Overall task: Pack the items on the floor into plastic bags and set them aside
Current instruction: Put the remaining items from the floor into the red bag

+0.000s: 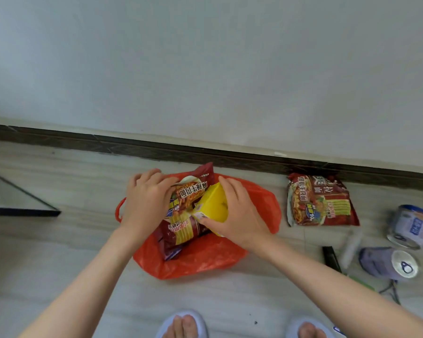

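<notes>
A red plastic bag (pixel 205 259) lies open on the floor near the wall. Inside it are dark red instant noodle packets (pixel 191 191). My right hand (pixel 237 215) grips a yellow box (pixel 213 203) held over the bag's opening, on top of the packets. My left hand (pixel 147 198) rests on the bag's left rim and the upper noodle packet, fingers curled over them. Another noodle packet (pixel 320 201) lies on the floor to the right of the bag.
Two tins (pixel 410 225) (pixel 391 263) lie on their sides at the far right, beside a pale tube (pixel 351 247), a small black object (pixel 330 258) and a cable. A dark skirting board (pixel 156 148) runs behind the bag. My slippered feet (pixel 183 324) are at the bottom edge.
</notes>
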### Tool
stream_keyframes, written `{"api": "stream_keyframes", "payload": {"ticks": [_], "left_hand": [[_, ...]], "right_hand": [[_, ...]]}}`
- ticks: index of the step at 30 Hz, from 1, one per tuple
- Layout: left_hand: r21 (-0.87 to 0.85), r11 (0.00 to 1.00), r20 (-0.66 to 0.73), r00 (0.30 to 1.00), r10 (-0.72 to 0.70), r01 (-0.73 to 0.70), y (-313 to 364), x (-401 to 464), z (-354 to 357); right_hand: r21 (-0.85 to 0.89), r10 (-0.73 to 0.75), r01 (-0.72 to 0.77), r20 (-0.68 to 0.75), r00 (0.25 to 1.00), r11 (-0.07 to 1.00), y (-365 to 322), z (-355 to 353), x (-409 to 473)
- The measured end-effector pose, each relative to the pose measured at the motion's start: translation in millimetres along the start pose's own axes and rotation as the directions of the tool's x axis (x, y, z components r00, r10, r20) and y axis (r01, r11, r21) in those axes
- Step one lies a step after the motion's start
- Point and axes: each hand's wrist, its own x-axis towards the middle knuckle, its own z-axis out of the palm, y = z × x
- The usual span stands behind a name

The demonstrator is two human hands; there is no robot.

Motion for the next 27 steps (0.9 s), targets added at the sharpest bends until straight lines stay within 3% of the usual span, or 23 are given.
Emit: {"api": "stream_keyframes", "payload": {"ticks": [5, 8, 14, 21, 27], "left_hand": [[-0.176, 0.952, 0.186, 0.958, -0.217, 0.25, -15.8, 2.6, 9.3], [-0.281, 0.922, 0.116, 0.963, -0.244, 0.267, -21.7, 0.3, 3.8], [-0.444, 0.873, 0.009, 0.975, -0.221, 0.202, -22.6, 1.2, -9.6], [-0.443, 0.888, -0.208, 0.949, -0.235, 0.123, -20.3, 20.9, -20.6], [-0.439, 0.898, -0.366, 0.918, -0.151, -0.027, -4.7, 16.6, -32.7]], "right_hand": [[-0.098, -0.171, 0.174, 0.041, 0.984, 0.98, -10.6, 25.6, 12.3], [-0.176, -0.241, 0.24, 0.02, 0.97, 0.955, -8.2, 40.3, 14.1], [-0.32, -0.32, 0.317, 0.046, 0.946, 0.893, -1.7, 47.0, 14.3], [-0.196, -0.445, 0.453, 0.083, 0.891, 0.87, 8.1, 55.5, 0.4], [-0.323, -0.508, 0.525, 0.141, 0.85, 0.788, 17.6, 62.6, 10.5]]}}
